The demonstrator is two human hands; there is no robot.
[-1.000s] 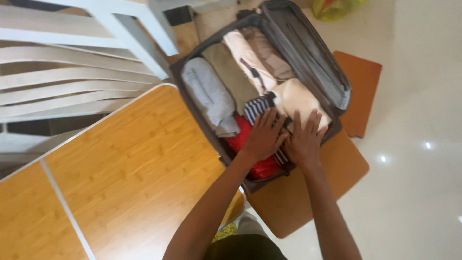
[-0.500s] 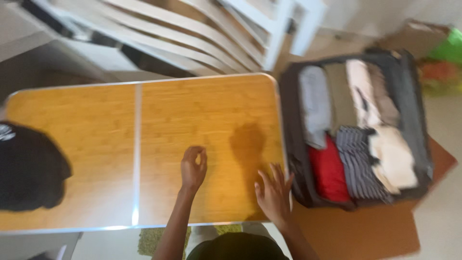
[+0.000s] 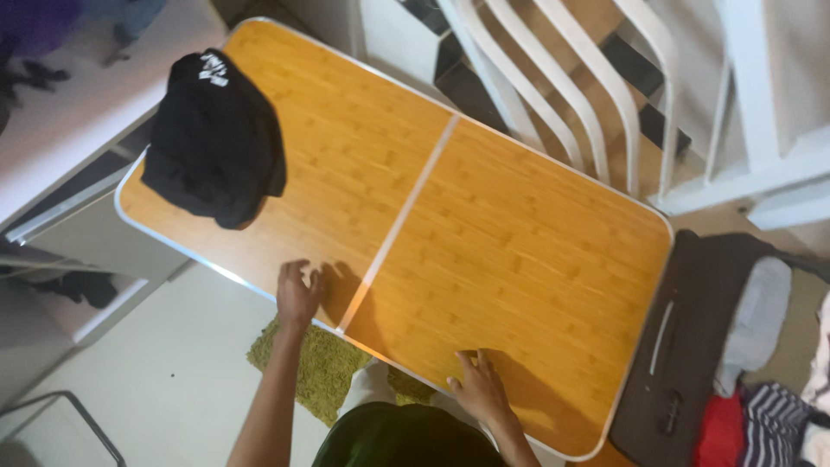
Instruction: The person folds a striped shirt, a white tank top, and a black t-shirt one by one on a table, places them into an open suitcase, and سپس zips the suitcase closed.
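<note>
My left hand (image 3: 298, 292) rests on the near edge of a wooden folding table (image 3: 484, 251), fingers curled over the rim, holding nothing. My right hand (image 3: 477, 386) lies flat on the same edge farther right, fingers spread. A crumpled black garment (image 3: 214, 138) lies on the table's far left end, apart from both hands. At the right stands an open dark suitcase (image 3: 683, 346) with folded clothes inside: a grey piece (image 3: 756, 316), a red one (image 3: 719, 431) and a striped one (image 3: 771, 424).
White slatted chairs (image 3: 553, 78) stand beyond the table. A green shaggy mat (image 3: 333, 367) lies on the pale floor under the table's near edge. A white surface with dark items (image 3: 60, 95) sits at the upper left.
My hands left the clothes in the suitcase and came onto the table's near edge. The view swung left, so the black garment shows fully and the suitcase sits at the right edge.
</note>
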